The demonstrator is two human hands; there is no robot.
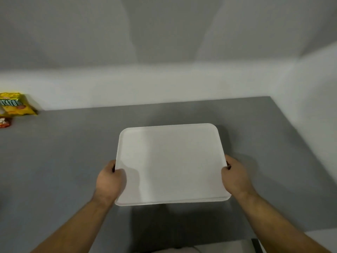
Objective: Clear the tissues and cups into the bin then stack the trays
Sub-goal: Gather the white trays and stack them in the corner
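Observation:
A bare white rectangular tray [170,161] is at the middle of the grey table [63,152], raised a little above it, its shadow falling below its near edge. My left hand [110,181] grips the tray's left rim near the front corner, thumb on top. My right hand [235,177] grips the right rim the same way. Nothing lies on the tray. No tissues, cups or bin appear in view.
A yellow crisp packet [16,104] and a red packet [4,122] lie at the far left of the table against the white wall [164,84]. The wall also runs along the table's right side. A pale object [182,250] shows at the bottom edge.

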